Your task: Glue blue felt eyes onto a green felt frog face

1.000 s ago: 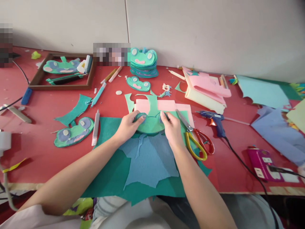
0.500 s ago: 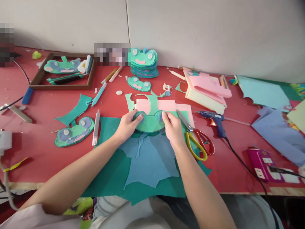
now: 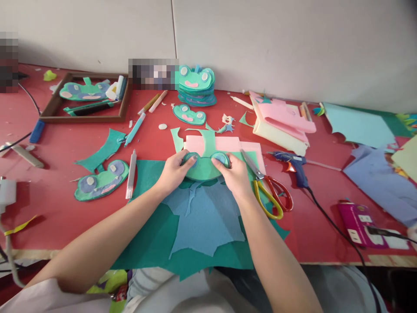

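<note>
**Head view: both thumbs now down on the frog's eye patches**

Head view. We have both hands on the green felt frog face (image 3: pixel 203 168), which lies flat on the sheets of pink felt (image 3: pixel 228 145) and dark green felt (image 3: pixel 153 234) directly under our fingers. Half a second ago our right hand (image 3: pixel 235 176) was pinching at the frog's right eye with the fingers raised; it has since rolled inward, and its thumb now lies flat over the blue right eye patch (image 3: pixel 221 158). Our left hand (image 3: pixel 174 173) has barely shifted: fingers curled, thumb pressing on the blue left eye patch (image 3: pixel 190 158). Neither hand grips anything; both are half curled and bear down on the felt. We judge that the right eye has just been seated and both are being pressed home.

The frog's long axis runs from hand to hand, across our view. Its eye bumps point away from us, toward the wall, and its rounded chin faces our wrists, over the light blue felt scrap (image 3: pixel 205 217).

Just outside our right hand lie the scissors (image 3: pixel 269 191), and beyond them the blue glue gun (image 3: pixel 293 163). Outside our left hand lies a glue stick (image 3: pixel 131 174), then a finished frog face (image 3: pixel 100 179). Past our fingertips sits a stack of finished frog faces (image 3: pixel 195 84).
</note>
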The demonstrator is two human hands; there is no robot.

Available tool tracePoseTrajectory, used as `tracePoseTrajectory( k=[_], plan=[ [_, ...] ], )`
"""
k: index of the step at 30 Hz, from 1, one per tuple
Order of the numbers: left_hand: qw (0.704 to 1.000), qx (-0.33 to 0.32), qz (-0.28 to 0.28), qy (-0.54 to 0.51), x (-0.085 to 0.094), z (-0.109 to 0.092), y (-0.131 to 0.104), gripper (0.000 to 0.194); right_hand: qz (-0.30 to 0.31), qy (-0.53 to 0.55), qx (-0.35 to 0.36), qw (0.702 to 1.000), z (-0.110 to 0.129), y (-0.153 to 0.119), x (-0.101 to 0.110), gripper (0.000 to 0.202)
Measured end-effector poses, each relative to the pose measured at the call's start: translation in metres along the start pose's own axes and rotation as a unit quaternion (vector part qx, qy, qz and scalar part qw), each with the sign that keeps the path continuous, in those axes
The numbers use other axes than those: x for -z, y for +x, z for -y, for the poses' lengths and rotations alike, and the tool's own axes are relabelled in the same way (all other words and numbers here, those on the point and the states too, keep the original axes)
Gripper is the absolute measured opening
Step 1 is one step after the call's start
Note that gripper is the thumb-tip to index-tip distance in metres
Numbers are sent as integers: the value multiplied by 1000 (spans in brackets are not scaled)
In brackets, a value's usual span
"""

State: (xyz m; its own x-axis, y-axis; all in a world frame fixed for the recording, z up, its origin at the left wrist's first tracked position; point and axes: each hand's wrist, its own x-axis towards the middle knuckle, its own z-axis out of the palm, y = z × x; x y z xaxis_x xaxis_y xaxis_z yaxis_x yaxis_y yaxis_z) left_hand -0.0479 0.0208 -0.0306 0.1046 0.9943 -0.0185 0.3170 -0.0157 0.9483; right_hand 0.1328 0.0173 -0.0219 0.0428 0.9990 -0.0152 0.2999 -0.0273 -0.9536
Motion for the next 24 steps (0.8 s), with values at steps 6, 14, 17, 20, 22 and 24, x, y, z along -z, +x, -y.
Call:
tracePoseTrajectory(
  k=[6,14,17,20,22,24],
  plan=[
    [1000,2,-8,0,1,0,0,29,0,7,-6,1000,1,-1,-1,33],
    [1000,-11,1,7,0,2,-1,31,-20,-27,16,999,-2,-2,-1,37],
    [1000,-12,2,6,0,3,0,31,-21,-32,18,999,-2,-2,-2,36],
    [1000,-11,2,7,0,2,0,31,-27,-39,22,999,-1,-2,-2,36],
    [1000,-10,1,11,0,2,0,30,-31,-40,23,998,0,-2,-2,36],
    [1000,-8,-1,15,1,1,0,30,-33,-33,20,999,0,-3,-3,36]
  ],
)
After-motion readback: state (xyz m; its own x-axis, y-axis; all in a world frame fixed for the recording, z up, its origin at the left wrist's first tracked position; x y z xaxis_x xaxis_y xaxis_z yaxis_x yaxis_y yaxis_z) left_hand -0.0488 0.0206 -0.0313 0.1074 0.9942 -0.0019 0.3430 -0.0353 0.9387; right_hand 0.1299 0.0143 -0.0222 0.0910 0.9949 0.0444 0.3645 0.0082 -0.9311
